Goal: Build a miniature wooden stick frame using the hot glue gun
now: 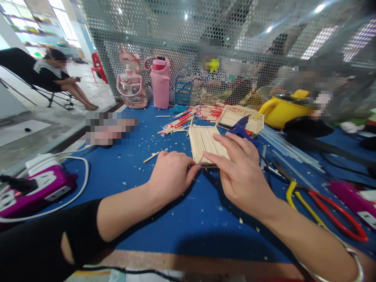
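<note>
A panel of pale wooden sticks [205, 140], laid side by side, rests at mid-table. At its near left corner my left hand [172, 174] is closed, thumb and forefinger pinching the edge. My right hand [245, 174] lies over the panel's right side with fingers stretched apart; its forefinger touches a stick near the front edge. Just beyond that hand is a blue tool that looks like a glue gun [240, 126], partly hidden. A shallow stick-built frame [227, 117] sits behind it. Loose sticks in red-printed wrappers [182, 120] are scattered behind the panel.
Right: yellow-handled pliers [290, 196], red-handled scissors [337, 215], clear glue sticks [293, 147], yellow kettle [272, 111]. Left: purple power strip [55, 180] with a white cable. Two pink bottles [160, 88] stand against a perforated metal screen [176, 23]. People sit beyond.
</note>
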Demonstrator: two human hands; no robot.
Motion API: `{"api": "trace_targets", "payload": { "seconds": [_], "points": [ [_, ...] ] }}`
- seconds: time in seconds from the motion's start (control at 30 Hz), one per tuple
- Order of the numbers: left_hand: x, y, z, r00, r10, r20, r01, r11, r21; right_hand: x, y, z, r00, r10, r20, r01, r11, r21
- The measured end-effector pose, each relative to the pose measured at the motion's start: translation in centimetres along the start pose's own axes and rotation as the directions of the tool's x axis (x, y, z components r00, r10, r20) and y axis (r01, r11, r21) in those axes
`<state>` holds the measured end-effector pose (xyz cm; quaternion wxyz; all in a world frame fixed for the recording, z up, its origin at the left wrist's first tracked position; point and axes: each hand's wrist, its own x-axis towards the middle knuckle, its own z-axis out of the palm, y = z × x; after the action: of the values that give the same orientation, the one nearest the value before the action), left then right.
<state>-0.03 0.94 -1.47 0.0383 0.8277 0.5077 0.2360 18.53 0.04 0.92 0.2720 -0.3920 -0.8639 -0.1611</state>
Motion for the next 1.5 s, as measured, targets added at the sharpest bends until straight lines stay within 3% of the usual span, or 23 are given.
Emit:
{"api": "trace_targets", "payload": {
  "seconds": [0.53,0.67,0.77,0.9,0.97,1.0,1.13,1.23,1.33,1.5],
  "points": [
    [0.0,0.1,0.0,1.000,0.001,0.009,-0.001,1.000,0.006,-0.1,0.1,0.2,1.000,-0.024,0.010,0.024,1.000,-0.013],
    [0.0,0.1,-0.2,1.000,-0.014,0.025,0.014,1.000,-0.002,-0.1,0.2,-0.3,0.996,-0.025,-0.088,0.030,0.998,0.054],
    [-0.1,0.1,-0.4,0.998,-0.027,0.064,0.028,0.999,-0.025,0.3,1.8,-1.3,0.957,0.067,-0.281,-0.044,0.995,0.087],
    [-0.1,0.0,-0.4,0.994,-0.040,0.098,0.045,0.997,-0.056,1.4,7.9,-2.5,0.833,0.332,-0.442,-0.307,0.943,0.129],
    [-0.1,-0.1,-0.3,0.993,-0.041,0.108,0.048,0.997,-0.066,2.2,11.8,-2.5,0.777,0.504,-0.378,-0.469,0.863,0.187],
    [-0.1,-0.1,-0.3,0.992,-0.046,0.114,0.054,0.996,-0.072,2.5,13.6,-2.2,0.766,0.581,-0.274,-0.561,0.813,0.156],
    [-0.1,0.0,-0.3,0.988,-0.078,0.136,0.093,0.990,-0.103,2.7,17.9,0.7,0.761,0.648,-0.040,-0.646,0.761,0.060],
    [-0.1,0.0,-0.3,0.991,-0.067,0.118,0.080,0.991,-0.109,1.9,18.2,3.4,0.743,0.667,0.054,-0.669,0.743,0.023],
    [-0.2,0.0,-0.3,0.996,-0.034,0.089,0.043,0.994,-0.103,1.3,17.8,4.7,0.729,0.680,0.073,-0.683,0.731,0.010],
    [-0.2,-0.1,-0.4,0.997,-0.022,0.078,0.032,0.991,-0.128,1.7,16.5,2.2,0.722,0.692,0.004,-0.692,0.721,0.023]
  ]
}}
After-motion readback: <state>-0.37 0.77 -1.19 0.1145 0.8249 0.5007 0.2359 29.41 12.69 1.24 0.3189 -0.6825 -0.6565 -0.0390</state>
